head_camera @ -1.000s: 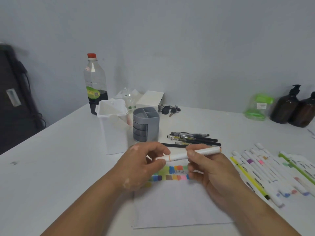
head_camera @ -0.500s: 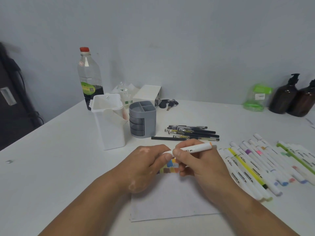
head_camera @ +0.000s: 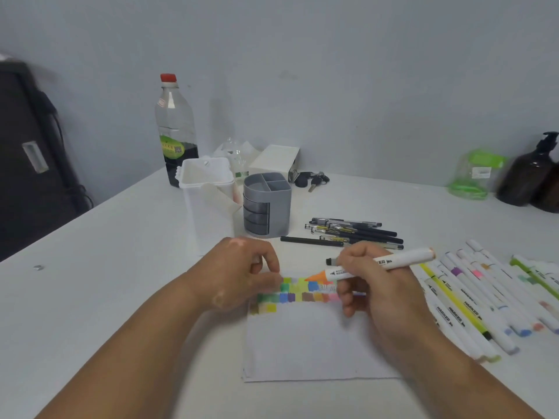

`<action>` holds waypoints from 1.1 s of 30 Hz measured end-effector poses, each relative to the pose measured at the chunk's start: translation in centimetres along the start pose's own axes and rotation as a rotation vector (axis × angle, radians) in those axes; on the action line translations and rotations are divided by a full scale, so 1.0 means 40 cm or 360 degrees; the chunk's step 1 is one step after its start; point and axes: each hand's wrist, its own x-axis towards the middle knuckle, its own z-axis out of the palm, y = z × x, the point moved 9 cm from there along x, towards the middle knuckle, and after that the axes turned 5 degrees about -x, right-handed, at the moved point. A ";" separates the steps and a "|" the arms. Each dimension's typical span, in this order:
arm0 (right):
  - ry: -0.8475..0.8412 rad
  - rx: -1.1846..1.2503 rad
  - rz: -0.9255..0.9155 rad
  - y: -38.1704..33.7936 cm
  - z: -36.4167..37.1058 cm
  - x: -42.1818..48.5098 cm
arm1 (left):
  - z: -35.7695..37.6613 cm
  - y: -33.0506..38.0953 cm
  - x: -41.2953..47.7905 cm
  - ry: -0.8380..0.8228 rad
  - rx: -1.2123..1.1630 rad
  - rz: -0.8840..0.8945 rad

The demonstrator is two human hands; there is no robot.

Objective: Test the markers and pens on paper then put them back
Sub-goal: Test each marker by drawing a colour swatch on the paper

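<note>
Fingers of the right hand are wrapped around a white marker, pinching it near the front end. Its orange chisel tip is uncapped and points toward 9 o'clock, right at the top row of colour swatches. Honestly can't tell if it's touching the sheet. A little dark nub sticks out just past the knuckles, no idea what that is. The left hand sits at 9 o'clock from that tip, fingers curled with the tips down by the top left corner of the paper. It's blurry, so I can't tell whether it's pinching anything. The paper lies flat on the white table between both forearms, swatches along its far edge. At 3 o'clock from the paper there's a whole row of capped markers lying side by side. At 12 o'clock, a loose bunch of black pens. Around 11 o'clock stand a grey organiser and a white tub just beside each other. Behind them is a bottle with a red cap, plus a white box and some keys. Way out at 2 o'clock sit brown pump bottles and a clear jar with green bits.
</note>
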 end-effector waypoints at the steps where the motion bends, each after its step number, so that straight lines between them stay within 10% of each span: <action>1: -0.0069 -0.0022 0.0026 0.006 0.016 -0.005 | 0.003 -0.012 0.002 -0.0025 0.0031 -0.0040; 12: -0.0221 -0.0785 0.0032 0.037 0.094 -0.025 | 0.035 -0.023 0.012 -0.0152 0.0133 -0.0062; 33: -0.0250 -0.0990 0.0026 0.043 0.095 -0.020 | 0.040 -0.032 0.019 -0.0165 0.0153 -0.0101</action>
